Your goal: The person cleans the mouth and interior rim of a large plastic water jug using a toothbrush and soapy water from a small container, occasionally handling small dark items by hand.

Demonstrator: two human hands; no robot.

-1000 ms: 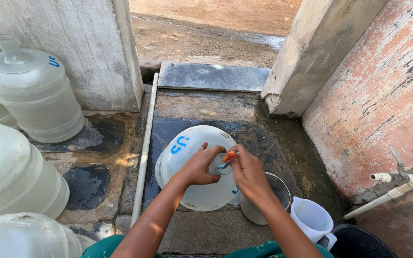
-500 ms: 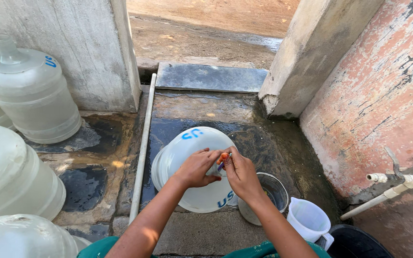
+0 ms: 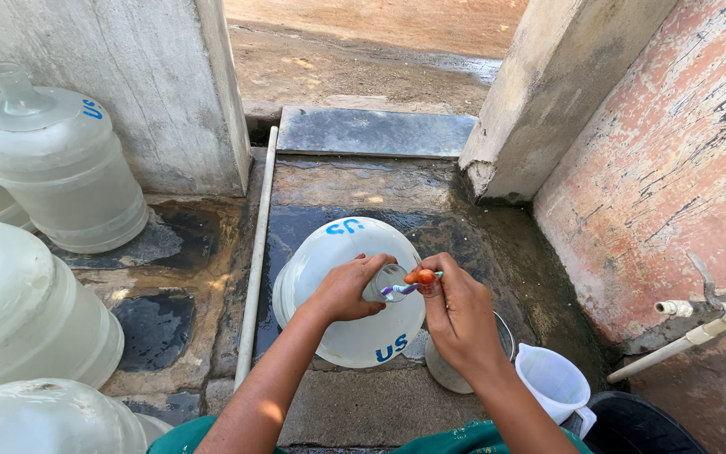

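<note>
A large clear water jug (image 3: 329, 261) with blue lettering lies on its side on the wet stone floor, neck pointing at me. My left hand (image 3: 348, 288) grips the jug's neck (image 3: 386, 282). My right hand (image 3: 460, 313) holds a small brush (image 3: 412, 286) with an orange and blue handle at the mouth of the neck. Both forearms reach in from the bottom of the view.
Several more clear jugs (image 3: 56, 164) stand on the left. A metal pot (image 3: 455, 374) and a white plastic mug (image 3: 556, 382) sit to the right of the jug. A white pipe (image 3: 255, 252) runs along the floor. A tap (image 3: 703, 311) juts from the pink wall (image 3: 665, 151).
The jug has turned under my hands, so its blue lettering now shows at the top and the bottom. My hands stay at the neck with the brush.
</note>
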